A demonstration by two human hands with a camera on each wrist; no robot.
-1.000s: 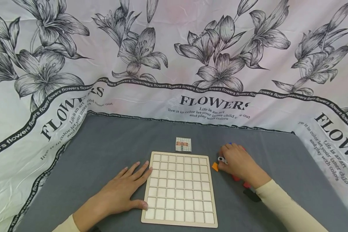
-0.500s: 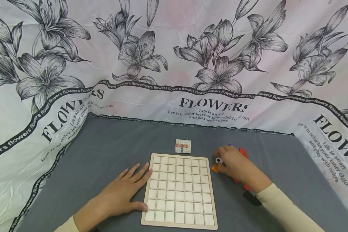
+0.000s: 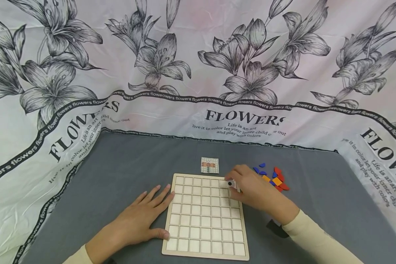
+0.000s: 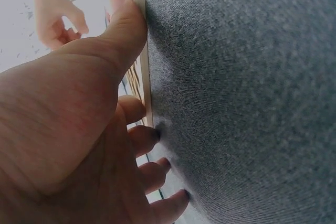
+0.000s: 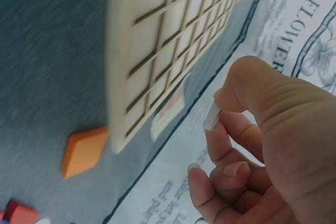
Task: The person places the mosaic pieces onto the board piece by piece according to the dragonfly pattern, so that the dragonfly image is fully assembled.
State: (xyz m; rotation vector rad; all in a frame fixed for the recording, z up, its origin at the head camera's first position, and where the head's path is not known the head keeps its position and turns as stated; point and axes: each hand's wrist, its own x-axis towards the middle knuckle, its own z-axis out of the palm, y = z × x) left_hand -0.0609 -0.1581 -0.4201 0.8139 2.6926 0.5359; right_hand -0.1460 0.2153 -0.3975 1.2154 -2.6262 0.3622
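Observation:
My right hand (image 3: 252, 189) is over the upper right corner of the wooden grid board (image 3: 204, 216). Between thumb and forefinger it pinches a small white tile with a black eye dot (image 3: 231, 183); the right wrist view shows this white tile (image 5: 212, 116) edge-on, above the board. Whether a second tile is in the fingers, I cannot tell. My left hand (image 3: 140, 218) lies along the board's left side, fingers spread. Its thumb (image 4: 123, 22) touches the board's rim, and other fingertips rest on the grey cloth.
Several blue, red and orange pieces (image 3: 277, 181) lie right of the board. A small printed pattern card (image 3: 209, 165) sits behind it. Some black object (image 3: 278, 229) shows partly under the right forearm. White flower-printed fabric (image 3: 184, 113) hangs behind and at both sides.
My right hand has moved left from the loose pieces to the board's upper right corner, carrying the white eye tile. The pieces it covered now show. My left hand stays in place.

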